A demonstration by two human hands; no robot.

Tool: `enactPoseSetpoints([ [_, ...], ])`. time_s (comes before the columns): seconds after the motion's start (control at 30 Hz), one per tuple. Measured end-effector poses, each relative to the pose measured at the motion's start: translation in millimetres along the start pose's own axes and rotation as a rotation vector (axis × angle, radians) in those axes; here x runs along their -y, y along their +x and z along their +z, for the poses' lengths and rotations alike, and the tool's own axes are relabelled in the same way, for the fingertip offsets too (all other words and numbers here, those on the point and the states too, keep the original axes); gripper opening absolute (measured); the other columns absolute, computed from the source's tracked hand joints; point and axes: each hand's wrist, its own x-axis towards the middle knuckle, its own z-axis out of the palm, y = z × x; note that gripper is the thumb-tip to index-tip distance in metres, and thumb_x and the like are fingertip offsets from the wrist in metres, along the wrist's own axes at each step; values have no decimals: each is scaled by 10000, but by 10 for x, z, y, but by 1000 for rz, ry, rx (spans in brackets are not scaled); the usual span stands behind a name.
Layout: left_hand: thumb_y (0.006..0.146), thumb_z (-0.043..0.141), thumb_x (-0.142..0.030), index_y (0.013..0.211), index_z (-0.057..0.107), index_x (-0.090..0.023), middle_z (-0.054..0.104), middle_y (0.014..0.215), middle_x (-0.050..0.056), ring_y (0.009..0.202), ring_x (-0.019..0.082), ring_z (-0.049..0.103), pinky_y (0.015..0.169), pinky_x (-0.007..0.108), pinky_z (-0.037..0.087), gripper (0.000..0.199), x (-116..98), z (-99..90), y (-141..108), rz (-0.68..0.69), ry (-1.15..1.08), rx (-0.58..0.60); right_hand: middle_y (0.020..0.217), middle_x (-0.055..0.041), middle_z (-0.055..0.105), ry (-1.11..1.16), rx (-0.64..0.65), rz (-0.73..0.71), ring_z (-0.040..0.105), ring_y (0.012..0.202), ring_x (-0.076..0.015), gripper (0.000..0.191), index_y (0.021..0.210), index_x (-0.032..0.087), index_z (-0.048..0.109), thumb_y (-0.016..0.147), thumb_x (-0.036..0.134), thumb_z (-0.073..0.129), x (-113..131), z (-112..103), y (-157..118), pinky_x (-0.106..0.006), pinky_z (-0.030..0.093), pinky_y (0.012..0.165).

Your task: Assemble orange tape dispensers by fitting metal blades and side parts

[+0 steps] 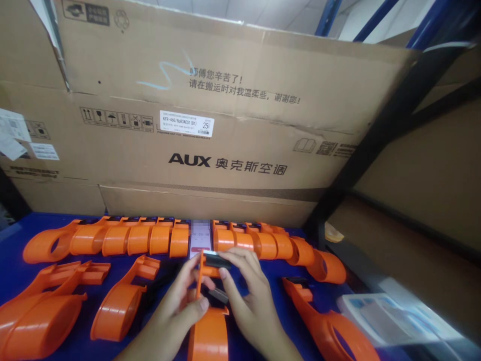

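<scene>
At the lower middle, an orange plastic tape dispenser (209,333) is held upright, its round part toward me. My left hand (186,296) grips its frame from the left, thumb on the near side. My right hand (246,291) pinches a black piece (217,260) with a pale toothed edge at the dispenser's top. A dark grey part (218,296) sits lower in the frame between my hands. Whether the black piece is fully seated on the frame cannot be made out.
Behind my hands, several orange dispensers (139,238) stand in a row on the blue surface (15,240), with a phone (201,235) among them. More dispensers (116,306) lie left and right (330,331). A large cardboard box (240,125) rises behind; a clear-wrapped pack (379,316) is at right.
</scene>
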Motion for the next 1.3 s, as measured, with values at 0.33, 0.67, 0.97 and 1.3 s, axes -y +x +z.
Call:
enactPoseSetpoints([
  [0.33, 923, 697, -414, 1423, 461, -288, 685, 886, 21, 850, 228, 655, 833, 374, 520, 567, -12, 26, -13, -35, 62, -36, 1124, -62, 681, 135, 65, -4, 661, 1045, -235, 245, 1233, 298, 687, 1012, 239, 597, 20, 34, -21, -378, 547, 926],
  [0.67, 972, 603, -466, 1353, 532, -247, 672, 812, 17, 762, 205, 642, 766, 328, 530, 445, -10, 6, -34, -69, 233, -140, 1131, -56, 654, 196, 26, 22, 674, 1008, -209, 291, 1231, 319, 739, 983, 203, 636, 48, 130, -93, -325, 543, 879],
  [0.97, 946, 635, -449, 1313, 557, -270, 679, 954, 32, 818, 221, 658, 792, 343, 570, 415, 11, 15, -29, -3, 280, -152, 1079, -32, 664, 349, 11, 103, 679, 969, -187, 273, 1200, 341, 770, 971, 229, 673, 47, 154, -61, -275, 538, 852],
  [1.3, 965, 628, -440, 1236, 546, -254, 641, 797, -18, 703, 171, 645, 686, 282, 562, 338, 29, 11, 8, -18, 228, -142, 1169, -57, 682, 342, 66, 160, 682, 1043, -211, 343, 1344, 305, 693, 1060, 360, 510, 13, 158, -81, -311, 536, 899],
])
